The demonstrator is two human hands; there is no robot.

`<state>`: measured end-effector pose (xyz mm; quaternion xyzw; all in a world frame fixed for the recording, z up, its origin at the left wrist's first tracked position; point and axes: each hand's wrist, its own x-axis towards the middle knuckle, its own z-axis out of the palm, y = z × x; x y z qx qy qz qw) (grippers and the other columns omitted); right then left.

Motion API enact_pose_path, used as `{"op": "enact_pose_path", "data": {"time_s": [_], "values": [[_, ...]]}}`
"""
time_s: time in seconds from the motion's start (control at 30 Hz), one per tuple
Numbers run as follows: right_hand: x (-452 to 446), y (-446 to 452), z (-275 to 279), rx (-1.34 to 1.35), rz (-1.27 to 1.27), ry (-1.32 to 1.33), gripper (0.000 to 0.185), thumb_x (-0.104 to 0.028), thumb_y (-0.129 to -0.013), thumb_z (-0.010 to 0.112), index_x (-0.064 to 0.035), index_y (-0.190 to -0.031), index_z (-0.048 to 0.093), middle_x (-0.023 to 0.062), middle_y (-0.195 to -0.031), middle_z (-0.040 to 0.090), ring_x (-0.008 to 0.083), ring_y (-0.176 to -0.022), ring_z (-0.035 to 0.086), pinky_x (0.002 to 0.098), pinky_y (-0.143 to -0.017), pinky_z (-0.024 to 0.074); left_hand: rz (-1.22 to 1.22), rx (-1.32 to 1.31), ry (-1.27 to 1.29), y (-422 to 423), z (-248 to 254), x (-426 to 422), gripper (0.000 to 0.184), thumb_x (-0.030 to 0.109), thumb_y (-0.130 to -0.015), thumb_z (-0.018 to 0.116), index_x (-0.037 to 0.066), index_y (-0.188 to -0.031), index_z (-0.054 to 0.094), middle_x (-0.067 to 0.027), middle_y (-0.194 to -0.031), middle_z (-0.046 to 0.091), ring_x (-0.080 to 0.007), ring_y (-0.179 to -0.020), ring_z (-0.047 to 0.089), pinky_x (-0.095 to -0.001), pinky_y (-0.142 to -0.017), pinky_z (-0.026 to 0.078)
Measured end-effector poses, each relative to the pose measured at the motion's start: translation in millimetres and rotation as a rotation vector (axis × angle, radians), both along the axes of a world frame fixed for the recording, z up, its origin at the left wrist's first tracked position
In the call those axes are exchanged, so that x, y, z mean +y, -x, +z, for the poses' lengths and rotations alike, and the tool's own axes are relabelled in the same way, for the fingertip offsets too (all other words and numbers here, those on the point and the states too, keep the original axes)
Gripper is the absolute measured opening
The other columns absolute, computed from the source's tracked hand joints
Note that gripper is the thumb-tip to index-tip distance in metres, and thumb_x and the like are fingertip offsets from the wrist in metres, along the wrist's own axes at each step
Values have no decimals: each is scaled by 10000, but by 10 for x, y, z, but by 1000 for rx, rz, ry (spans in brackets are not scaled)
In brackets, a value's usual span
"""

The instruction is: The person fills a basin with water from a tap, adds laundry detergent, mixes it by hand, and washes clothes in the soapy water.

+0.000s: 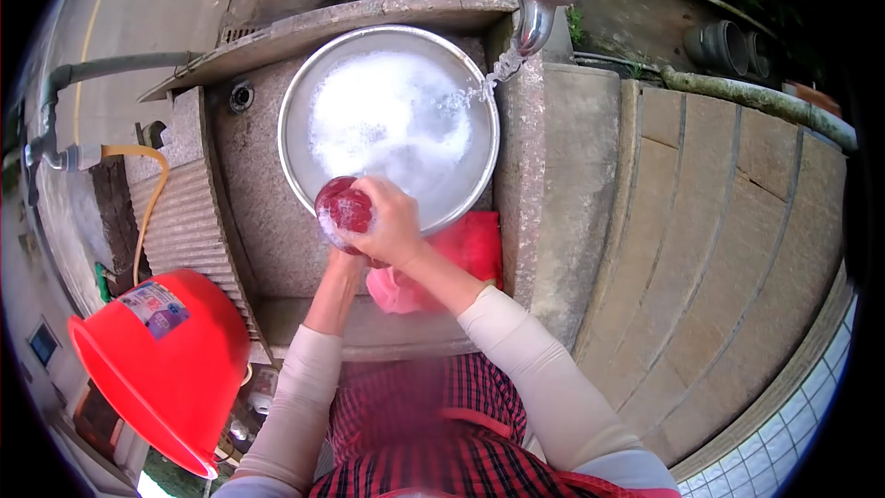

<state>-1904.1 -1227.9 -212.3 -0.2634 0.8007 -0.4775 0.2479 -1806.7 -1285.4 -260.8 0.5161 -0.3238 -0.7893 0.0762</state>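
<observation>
Above the near rim of a round metal basin (491, 152) full of sudsy water, a dark red, foam-flecked object (345, 212) is held in both hands. My right hand (389, 221) is wrapped round its right side. My left hand (347, 254) is beneath it, its fingers mostly hidden behind the object. Water runs from a chrome faucet (536, 5) into the basin's right side. Pink and red cloth (452, 254) lies on the sink floor just below the basin, under my right forearm.
A large red plastic tub (180, 369) leans at the lower left. Beside it are a ridged washboard slab (180, 221) and an orange hose (152, 194). The stone sink wall (519, 175) stands right of the basin, with stone slabs (710, 240) beyond. A drain hole (241, 97) shows at the upper left.
</observation>
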Motion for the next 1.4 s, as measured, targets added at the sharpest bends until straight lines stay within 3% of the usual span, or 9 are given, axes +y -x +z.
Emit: {"op": "enact_pose_path", "data": {"time_s": [0.13, 0.4, 0.5, 0.57, 0.73, 0.83, 1.03, 1.23, 1.4], "values": [[250, -141, 208, -100, 98, -60, 516, -358, -629, 789, -95, -1010, 561, 122, -961, 582, 329, -886, 587, 415, -739, 491, -8, -40, 56, -342, 194, 211, 298, 191, -942, 521, 74, -1216, 523, -62, -1146, 575, -172, -1036, 564, -338, -887, 483], [1468, -701, 506, 263, 487, -762, 766, -565, -656, 725, -173, -1275, 504, 173, -1267, 430, 361, -1146, 413, 528, -846, 390, -850, -614, 728, -1229, 551, 789, 484, 313, -861, 611, 128, -1288, 477, -181, -1330, 386, -388, -1196, 419, -451, -988, 394], [1663, -704, 413, 200, 947, -1125, 894, -506, -654, 764, -265, -1416, 365, 176, -1521, 186, 360, -1376, 247, 681, -978, 278, -1007, -661, 664, -1398, 549, 774, 534, 339, -826, 633, 209, -1317, 470, -163, -1430, 297, -409, -1234, 386, -524, -969, 400], [1160, -669, 899, 359, 1049, -1237, 823, -456, -653, 777, -225, -1370, 447, 195, -1458, 315, 355, -1298, 378, 636, -951, 338, -888, -574, 691, -1505, 475, 723, 527, 334, -820, 632, 221, -1314, 484, -165, -1444, 292, -415, -1232, 391, -531, -966, 406], [-756, -1034, 2583, 660, 859, 80, 512, -221, -742, 715, -43, -1197, 564, 183, -1176, 543, 335, -995, 563, 427, -792, 450, -639, -379, 848, -1726, 488, 575, 388, 301, -824, 613, 128, -1171, 613, -196, -1314, 461, -387, -1149, 487, -452, -951, 440], [-1777, -1960, 3397, 726, 1055, 387, 403, -184, -751, 716, -55, -1111, 588, 151, -1081, 575, 333, -964, 591, 381, -780, 487, -579, -213, 807, -1819, 296, 504, 373, 300, -839, 597, 85, -1143, 621, -229, -1227, 523, -364, -1096, 536, -433, -929, 459], [-2547, -3492, 2281, 944, 2072, -418, 506, -310, -709, 751, -154, -1147, 551, 136, -1109, 556, 329, -1003, 598, 475, -735, 520, -304, -119, 866, -2184, 424, 505, 282, 76, -858, 529, 34, -1132, 579, -188, -1061, 603, -281, -980, 591, -392, -851, 469], [-2232, -3849, 1603, 1291, 1846, -345, 705, -318, -637, 805, -240, -1256, 476, 162, -1214, 438, 428, -1026, 540, 654, -745, 469, -130, -112, 1430, -4402, 3725, -1119, 106, 34, -814, 633, 17, -918, 639, -151, -891, 629, -315, -826, 618, -376, -701, 495], [-2726, -3625, 1396, 601, 1774, -304, 445, -75, -678, 702, -169, -1094, 574, 143, -1058, 536, 339, -993, 578, 471, -756, 504, -262, -377, 1440, -3605, 2015, -570, 159, 98, -836, 524, 46, -970, 593, -119, -879, 601, -281, -803, 603, -389, -683, 493]]}}
